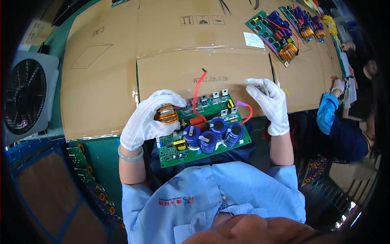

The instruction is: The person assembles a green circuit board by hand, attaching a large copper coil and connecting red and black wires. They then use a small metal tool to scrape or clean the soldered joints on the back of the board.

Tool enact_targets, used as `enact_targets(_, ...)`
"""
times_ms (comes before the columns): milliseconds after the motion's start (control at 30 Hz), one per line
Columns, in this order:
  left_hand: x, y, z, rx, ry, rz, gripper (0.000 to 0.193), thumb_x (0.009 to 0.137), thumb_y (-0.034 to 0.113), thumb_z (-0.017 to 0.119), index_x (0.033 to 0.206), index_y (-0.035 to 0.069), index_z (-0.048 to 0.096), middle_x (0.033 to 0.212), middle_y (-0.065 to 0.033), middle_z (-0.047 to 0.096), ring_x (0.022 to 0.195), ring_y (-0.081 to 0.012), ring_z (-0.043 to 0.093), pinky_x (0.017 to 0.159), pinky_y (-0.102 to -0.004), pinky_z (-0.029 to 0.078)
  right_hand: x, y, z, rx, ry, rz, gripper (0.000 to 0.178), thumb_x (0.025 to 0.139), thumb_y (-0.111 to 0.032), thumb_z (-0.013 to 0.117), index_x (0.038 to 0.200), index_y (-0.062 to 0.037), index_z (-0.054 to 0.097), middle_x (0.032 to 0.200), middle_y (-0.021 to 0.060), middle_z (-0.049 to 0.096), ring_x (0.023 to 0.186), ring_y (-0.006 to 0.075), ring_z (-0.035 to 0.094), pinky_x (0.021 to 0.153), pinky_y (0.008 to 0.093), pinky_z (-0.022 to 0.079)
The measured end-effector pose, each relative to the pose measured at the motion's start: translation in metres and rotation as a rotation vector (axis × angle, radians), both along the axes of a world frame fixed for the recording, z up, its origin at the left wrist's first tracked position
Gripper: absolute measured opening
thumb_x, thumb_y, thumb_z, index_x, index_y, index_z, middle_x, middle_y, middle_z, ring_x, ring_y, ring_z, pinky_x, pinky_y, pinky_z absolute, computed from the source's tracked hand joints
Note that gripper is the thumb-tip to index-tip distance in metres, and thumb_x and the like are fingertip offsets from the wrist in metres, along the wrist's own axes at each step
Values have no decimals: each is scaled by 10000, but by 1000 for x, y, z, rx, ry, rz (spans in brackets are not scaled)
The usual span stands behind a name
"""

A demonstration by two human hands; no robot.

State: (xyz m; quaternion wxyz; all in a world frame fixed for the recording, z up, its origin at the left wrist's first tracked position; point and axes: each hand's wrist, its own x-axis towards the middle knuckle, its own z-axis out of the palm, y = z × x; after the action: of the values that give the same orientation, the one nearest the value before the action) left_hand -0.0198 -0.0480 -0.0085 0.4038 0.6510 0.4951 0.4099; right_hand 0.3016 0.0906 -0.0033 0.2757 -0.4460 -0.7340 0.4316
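Note:
A green circuit board (pixel 195 159) is held over the near edge of the cardboard-covered table, slightly tilted. My left hand (pixel 149 112), in a white glove, grips its left end, thumb and fingers around the copper coil (pixel 167 114). Several blue capacitors (pixel 218 127) stand upright on the board's near half. A long red wire (pixel 198 91) rises from the middle, its dark tip loose above the cardboard. From the board's right side curves a short red wire (pixel 249 114) with a purple connector. My gloved right hand (pixel 269 101) hovers beyond it, fingers bent and slightly apart from the thumb, touching nothing visible.
Flattened cardboard (pixel 101 85) covers the green table. More circuit boards (pixel 273 34) lie at the far right, beside a white label (pixel 254 40). A grey fan (pixel 28 93) stands at the left. On the right, another person's blue sleeve (pixel 327 113) and gloved hand show at the table edge.

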Motion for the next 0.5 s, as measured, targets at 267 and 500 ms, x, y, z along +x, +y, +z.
enact_targets(267,5,3,2,-102,-64,58,458,642,31,806,1079,54,672,1127,-90,684,1050,-261,641,948,-372,517,-7,5,-17,-110,62,37,212,885,-100,746,1065,9,724,955,86,719,831,137,646,767,277,515)
enact_targets(500,3,4,-1,-127,-54,63,443,647,73,818,1064,52,670,1105,-99,691,1063,-287,638,951,-388,512,-20,15,-10,29,-109,143,197,852,-136,779,969,3,703,884,106,691,747,229,625,716,306,507)
